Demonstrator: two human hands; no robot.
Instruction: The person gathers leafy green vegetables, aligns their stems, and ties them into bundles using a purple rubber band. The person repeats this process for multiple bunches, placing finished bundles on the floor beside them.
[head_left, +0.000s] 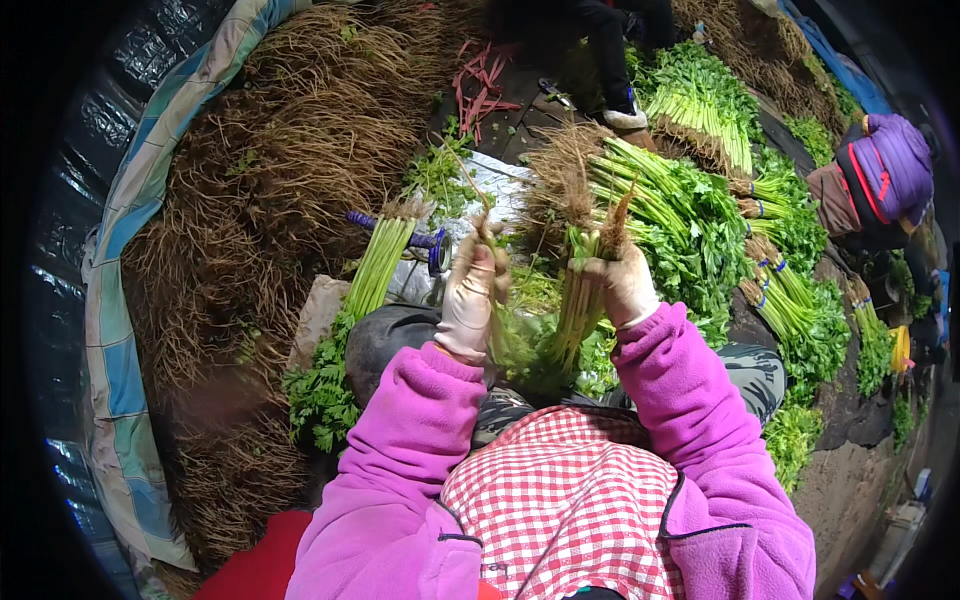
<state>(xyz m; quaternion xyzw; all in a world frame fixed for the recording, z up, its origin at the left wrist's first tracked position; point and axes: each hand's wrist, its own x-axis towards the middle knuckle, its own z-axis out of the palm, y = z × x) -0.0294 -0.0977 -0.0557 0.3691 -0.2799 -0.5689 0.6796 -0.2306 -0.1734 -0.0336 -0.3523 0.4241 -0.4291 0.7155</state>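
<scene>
My left hand (469, 292), in a pale glove, is closed around a thin celery plant (484, 225) by its root end, with its blurred leaves hanging down. To its right, my gloved right hand (626, 283) grips several celery plants (581, 289), roots up and leaves over my lap. Left of my hands, a bunch of celery (379, 259) leans across my knee with its roots pointing away from me. Beside that bunch lies a purple-wrapped tool with a blue ring-shaped end (439, 251), partly hidden by the stalks.
A large heap of rooted plants (285, 135) fills the left side. Loose celery (675, 202) is piled at the right, past it several taped bunches (780, 277). Red strips (484, 86) lie ahead near another person's leg (611, 60). A person in purple (892, 169) bends at far right.
</scene>
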